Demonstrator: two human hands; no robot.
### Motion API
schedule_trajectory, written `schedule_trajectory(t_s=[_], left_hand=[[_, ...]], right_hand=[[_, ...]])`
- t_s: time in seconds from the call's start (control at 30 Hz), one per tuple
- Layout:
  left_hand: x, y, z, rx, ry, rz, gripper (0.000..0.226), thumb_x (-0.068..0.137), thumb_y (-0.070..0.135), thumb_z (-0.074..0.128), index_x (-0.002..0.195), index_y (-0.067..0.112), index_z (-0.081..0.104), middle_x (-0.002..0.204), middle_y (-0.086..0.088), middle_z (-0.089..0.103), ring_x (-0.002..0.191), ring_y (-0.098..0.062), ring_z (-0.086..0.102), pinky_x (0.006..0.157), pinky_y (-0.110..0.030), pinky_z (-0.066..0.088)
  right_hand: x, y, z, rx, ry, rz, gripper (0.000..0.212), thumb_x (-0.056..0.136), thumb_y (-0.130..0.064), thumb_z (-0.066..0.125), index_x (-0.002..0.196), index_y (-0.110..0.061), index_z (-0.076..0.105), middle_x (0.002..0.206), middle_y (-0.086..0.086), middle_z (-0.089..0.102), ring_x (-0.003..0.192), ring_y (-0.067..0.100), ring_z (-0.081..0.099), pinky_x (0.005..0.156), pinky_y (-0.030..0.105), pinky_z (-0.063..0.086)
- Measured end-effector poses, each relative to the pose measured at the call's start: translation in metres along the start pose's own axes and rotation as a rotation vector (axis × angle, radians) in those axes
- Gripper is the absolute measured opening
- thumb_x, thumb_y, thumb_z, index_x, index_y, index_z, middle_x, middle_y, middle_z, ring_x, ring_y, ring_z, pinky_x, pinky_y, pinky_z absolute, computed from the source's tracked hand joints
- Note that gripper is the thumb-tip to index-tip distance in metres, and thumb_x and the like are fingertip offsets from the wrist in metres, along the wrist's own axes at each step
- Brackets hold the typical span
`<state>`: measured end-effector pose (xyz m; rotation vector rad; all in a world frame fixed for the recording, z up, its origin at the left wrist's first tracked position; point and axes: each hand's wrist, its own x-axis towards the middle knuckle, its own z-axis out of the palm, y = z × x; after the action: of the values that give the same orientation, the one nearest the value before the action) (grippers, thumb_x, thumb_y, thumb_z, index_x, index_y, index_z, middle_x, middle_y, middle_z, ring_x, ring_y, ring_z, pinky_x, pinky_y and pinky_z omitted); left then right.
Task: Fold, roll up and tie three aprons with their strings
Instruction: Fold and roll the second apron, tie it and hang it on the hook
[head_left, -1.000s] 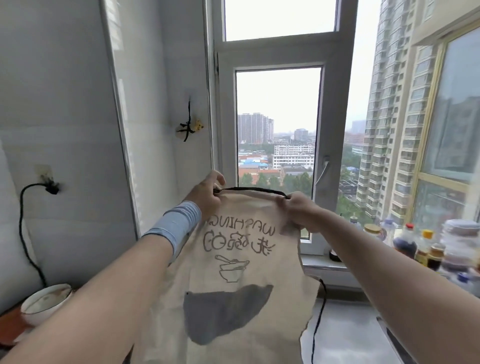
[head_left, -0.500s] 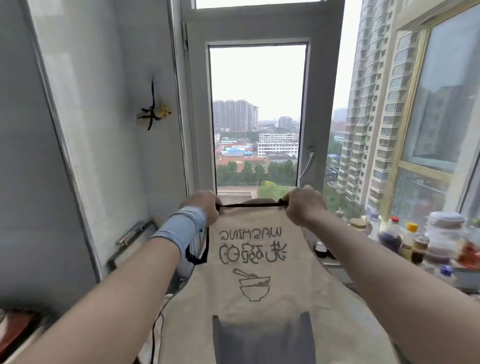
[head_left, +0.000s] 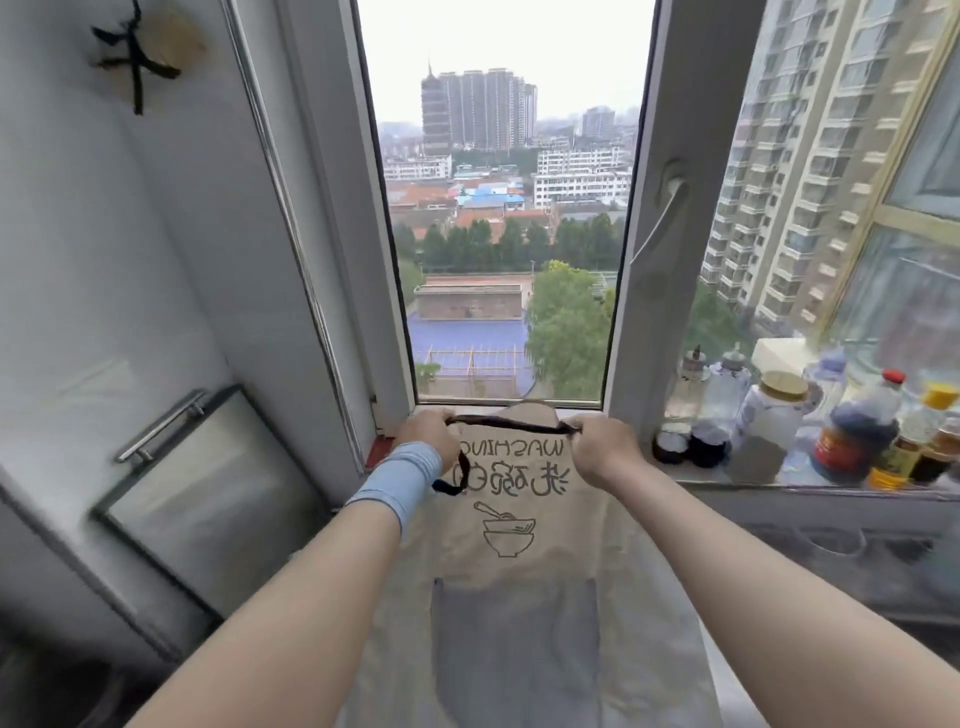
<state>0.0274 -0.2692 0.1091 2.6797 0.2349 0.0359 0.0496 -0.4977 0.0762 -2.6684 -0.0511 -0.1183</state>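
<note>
Open room is seen on the apron (head_left: 519, 587) between the two forearms. To the left, the way is closed by the white wall (head_left: 104, 260) and by a framed glass panel (head_left: 208, 499) leaned against it. Straight ahead, passage is stopped by the window frame (head_left: 654, 260). To the right, the sill is crowded with bottles and jars (head_left: 810, 431), set just beside the right hand (head_left: 602, 447).

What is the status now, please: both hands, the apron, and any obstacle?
Left hand and right hand each grip a top corner. Apron spread flat, unfolded, neck string taut between them. Bottles stand right, apart.
</note>
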Motion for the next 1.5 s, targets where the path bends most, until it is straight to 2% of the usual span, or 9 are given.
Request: schedule_trajectory(t_s=[0.33, 0.53, 0.7, 0.8, 0.93, 1.07, 1.2, 1.4, 1.5], left_hand=[[0.014, -0.04, 0.099, 0.057, -0.226, -0.036, 0.036, 0.089, 0.029, 0.056, 0.124, 0.029, 0.059, 0.122, 0.001, 0.066, 0.108, -0.022, 0.061, 0.092, -0.031, 0.05], [-0.033, -0.071, 0.147, 0.061, -0.337, -0.11, 0.092, 0.089, 0.023, 0.061, 0.153, 0.028, -0.004, 0.147, -0.009, 0.035, 0.126, -0.03, 0.048, 0.102, -0.039, 0.041], [-0.092, -0.102, 0.189, 0.067, -0.418, -0.107, 0.041, 0.092, 0.026, 0.055, 0.13, 0.023, 0.041, 0.138, -0.002, 0.041, 0.121, -0.026, 0.05, 0.102, -0.04, 0.041], [-0.132, -0.112, 0.2, 0.048, -0.517, -0.063, 0.014, 0.088, 0.034, 0.055, 0.099, 0.026, 0.053, 0.108, 0.003, 0.06, 0.098, -0.021, 0.058, 0.085, -0.032, 0.048], [-0.188, -0.112, 0.199, 0.023, -0.677, -0.03, 0.03, 0.076, 0.052, 0.058, 0.07, 0.023, 0.054, 0.066, 0.006, 0.058, 0.061, -0.019, 0.058, 0.062, -0.028, 0.047], [-0.238, -0.113, 0.207, -0.026, -1.012, -0.115, 0.036, 0.071, 0.05, 0.061, 0.066, 0.014, 0.061, 0.057, -0.007, 0.066, 0.043, -0.023, 0.057, 0.061, -0.027, 0.053], [-0.26, -0.124, 0.226, 0.108, -0.994, 0.003, 0.037, 0.071, 0.042, 0.061, 0.099, 0.021, 0.072, 0.098, -0.001, 0.074, 0.079, -0.018, 0.067, 0.079, -0.027, 0.055], [-0.26, -0.142, 0.242, 0.307, -0.556, 0.292, 0.067, 0.081, 0.037, 0.062, 0.143, 0.034, 0.036, 0.15, -0.002, 0.03, 0.138, -0.024, 0.029, 0.114, -0.036, 0.027], [-0.256, -0.143, 0.249, 0.465, -0.478, 0.313, 0.07, 0.084, 0.039, 0.063, 0.145, 0.032, 0.03, 0.158, -0.007, 0.011, 0.146, -0.03, 0.008, 0.119, -0.044, 0.01]], right_hand=[[0.009, 0.068, 0.088, 0.099, -0.205, -0.044, 0.032, 0.1, -0.024, 0.043, 0.12, -0.034, 0.066, 0.114, 0.007, 0.071, 0.103, 0.031, 0.061, 0.08, 0.036, 0.048], [-0.054, 0.094, 0.14, 0.1, -0.346, 0.115, 0.082, 0.096, -0.021, 0.047, 0.157, -0.024, -0.008, 0.15, 0.012, 0.042, 0.124, 0.034, 0.052, 0.093, 0.042, 0.046], [-0.126, 0.1, 0.19, -0.041, -0.434, 0.048, 0.039, 0.096, -0.02, 0.042, 0.132, -0.025, 0.054, 0.134, 0.001, 0.049, 0.12, 0.025, 0.052, 0.096, 0.036, 0.044], [-0.172, 0.091, 0.2, -0.07, -0.43, -0.087, 0.026, 0.095, -0.031, 0.046, 0.116, -0.028, 0.061, 0.118, -0.004, 0.056, 0.107, 0.022, 0.058, 0.084, 0.034, 0.044], [-0.229, 0.076, 0.186, -0.067, -0.605, -0.383, 0.037, 0.081, -0.059, 0.054, 0.098, -0.026, 0.051, 0.087, -0.011, 0.059, 0.083, 0.021, 0.059, 0.068, 0.033, 0.037], [-0.268, 0.071, 0.177, -0.495, -0.799, -0.647, 0.046, 0.077, -0.062, 0.057, 0.089, -0.018, 0.054, 0.082, 0.006, 0.065, 0.068, 0.032, 0.057, 0.062, 0.035, 0.042], [-0.279, 0.088, 0.18, -0.683, -0.802, -0.613, 0.049, 0.07, -0.046, 0.071, 0.108, -0.02, 0.055, 0.101, 0.006, 0.065, 0.085, 0.031, 0.064, 0.074, 0.037, 0.046], [-0.27, 0.119, 0.189, -0.809, -0.553, -0.479, 0.107, 0.066, -0.027, 0.081, 0.154, -0.03, 0.019, 0.143, 0.018, 0.037, 0.131, 0.037, 0.041, 0.105, 0.054, 0.029], [-0.261, 0.124, 0.197, -0.743, -0.394, -0.456, 0.091, 0.047, -0.028, 0.093, 0.132, -0.024, 0.06, 0.122, 0.019, 0.061, 0.114, 0.036, 0.061, 0.088, 0.056, 0.045]])
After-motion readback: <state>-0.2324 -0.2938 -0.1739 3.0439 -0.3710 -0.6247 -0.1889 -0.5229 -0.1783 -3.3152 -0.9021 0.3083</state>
